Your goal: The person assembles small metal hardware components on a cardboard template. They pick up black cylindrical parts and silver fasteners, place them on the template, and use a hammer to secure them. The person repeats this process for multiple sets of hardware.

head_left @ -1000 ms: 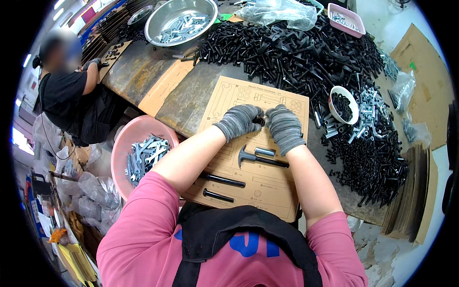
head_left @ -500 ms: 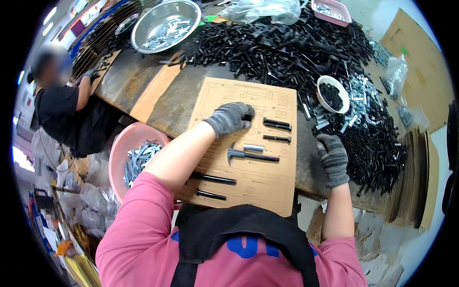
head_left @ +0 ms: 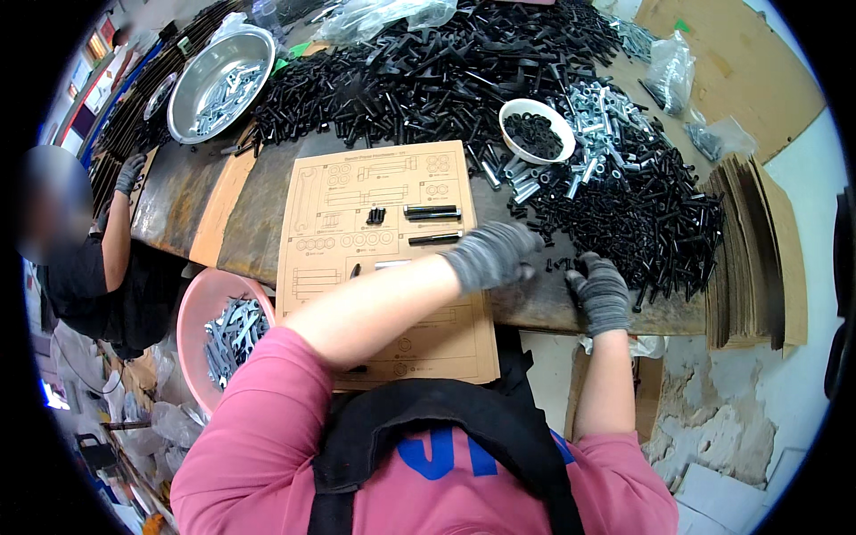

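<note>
My left hand [head_left: 495, 255], in a grey glove, is above the right edge of a printed cardboard sheet [head_left: 308, 192]. Slightly blurred, it shows thumb and fingers apart, with nothing visible between them. My right hand [head_left: 603, 294], gloved too, rests at the near edge of a heap of small black bolts [head_left: 615, 227], fingers bent and a little apart. A few loose small bolts [head_left: 558, 264] lie by its fingertips. The cardboard carries a cluster of small black bolts [head_left: 375, 216], thick long black bolts [head_left: 432, 212], a thinner one [head_left: 435, 238] and a silver tube [head_left: 390, 264]. My left forearm hides most of the hammer-like tool.
A white bowl of black nuts [head_left: 504, 125] stands among silver tubes [head_left: 599, 134]. Black hardware [head_left: 401, 80] covers the far table. A steel basin [head_left: 183, 125] and a pink tub of wrenches [head_left: 187, 312] are at left. Upright cardboard [head_left: 758, 250] stands right; another person [head_left: 98, 294] works at far left.
My left hand has moved right, off the cardboard's middle, and its fingers have parted. A cluster of small black bolts now lies on the sheet. My right hand's fist has loosened; the view has shifted.
</note>
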{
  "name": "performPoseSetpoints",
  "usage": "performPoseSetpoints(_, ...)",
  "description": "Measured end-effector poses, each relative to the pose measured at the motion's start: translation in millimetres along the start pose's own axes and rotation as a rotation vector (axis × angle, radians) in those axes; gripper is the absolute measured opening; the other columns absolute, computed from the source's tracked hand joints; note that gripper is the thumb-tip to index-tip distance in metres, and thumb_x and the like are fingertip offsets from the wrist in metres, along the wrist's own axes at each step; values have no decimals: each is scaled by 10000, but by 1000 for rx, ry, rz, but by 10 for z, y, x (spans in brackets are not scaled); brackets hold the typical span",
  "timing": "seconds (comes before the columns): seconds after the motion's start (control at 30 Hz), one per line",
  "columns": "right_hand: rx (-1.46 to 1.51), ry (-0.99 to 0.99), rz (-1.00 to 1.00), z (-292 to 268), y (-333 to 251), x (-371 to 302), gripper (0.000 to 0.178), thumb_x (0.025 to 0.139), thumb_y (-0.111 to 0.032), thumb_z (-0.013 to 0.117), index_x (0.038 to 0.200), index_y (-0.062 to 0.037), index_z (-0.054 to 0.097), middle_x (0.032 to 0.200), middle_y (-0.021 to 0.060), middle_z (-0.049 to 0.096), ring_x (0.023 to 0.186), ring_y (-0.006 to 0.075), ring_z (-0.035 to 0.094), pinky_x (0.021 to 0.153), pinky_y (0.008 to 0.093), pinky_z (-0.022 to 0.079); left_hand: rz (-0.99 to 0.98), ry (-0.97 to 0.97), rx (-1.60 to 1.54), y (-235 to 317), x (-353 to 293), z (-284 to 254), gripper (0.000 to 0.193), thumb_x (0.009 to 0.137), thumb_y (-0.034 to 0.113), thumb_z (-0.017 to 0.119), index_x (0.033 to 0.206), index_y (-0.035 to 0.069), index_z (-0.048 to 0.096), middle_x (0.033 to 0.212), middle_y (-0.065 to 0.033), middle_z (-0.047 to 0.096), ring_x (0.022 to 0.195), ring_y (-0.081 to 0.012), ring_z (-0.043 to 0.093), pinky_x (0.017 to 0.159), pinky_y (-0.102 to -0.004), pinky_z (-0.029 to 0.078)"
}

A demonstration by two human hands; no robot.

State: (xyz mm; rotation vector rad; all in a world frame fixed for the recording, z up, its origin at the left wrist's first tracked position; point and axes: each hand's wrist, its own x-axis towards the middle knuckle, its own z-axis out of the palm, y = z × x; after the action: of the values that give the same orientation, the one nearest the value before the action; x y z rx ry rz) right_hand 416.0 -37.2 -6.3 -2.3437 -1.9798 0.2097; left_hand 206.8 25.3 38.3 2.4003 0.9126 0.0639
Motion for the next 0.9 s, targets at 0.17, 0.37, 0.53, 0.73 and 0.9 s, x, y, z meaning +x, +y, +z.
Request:
performPoseSetpoints(0.17, -2, 42, -14, 66, -118, 40, 282, 778, -304, 559, 979, -108, 542, 916, 150, 555, 800, 312, 584, 690, 404, 479, -90, -12, 190, 327, 378, 265, 357, 771, 315, 573, 1001, 43, 563, 939, -156, 579, 914, -301, 572, 755, -393, 475)
performPoseSetpoints(0.37, -22, 76, -28, 143, 54, -57, 245, 786, -270, 549, 966, -104, 537, 900, 155, 548, 788, 317, 583, 676, 415, 479, -127, 16, 289, 251, 615, 466, 213, 812, 148, 491, 980, 59, 586, 923, -158, 592, 872, -304, 593, 693, -384, 499)
performPoseSetpoints(0.53, -32, 74, -42, 112, 42, -61, 242, 785, -267, 550, 970, -111, 549, 888, 153, 556, 780, 319, 581, 672, 413, 478, -76, -52, 302, 235, 572, 401, 213, 793, 145, 511, 979, 66, 578, 916, -148, 588, 870, -310, 586, 711, -380, 493)
performPoseSetpoints(0.73, -7, 139, -195, 229, 225, 60, 200, 789, -266, 545, 934, -130, 567, 845, 142, 569, 746, 307, 580, 641, 409, 480, 38, 144, 219, -53, 85, 54, 194, 749, 72, 562, 942, 60, 575, 891, -125, 582, 839, -290, 581, 719, -370, 480)
performPoseSetpoints(0.9, -106, 99, -220, 76, 145, 35, 188, 776, -273, 554, 897, -129, 564, 825, 127, 550, 702, 297, 574, 604, 407, 479, -12, 354, 212, -669, -832, -451, 215, 740, 65, 586, 954, 82, 575, 832, -111, 591, 778, -283, 576, 702, -369, 468)
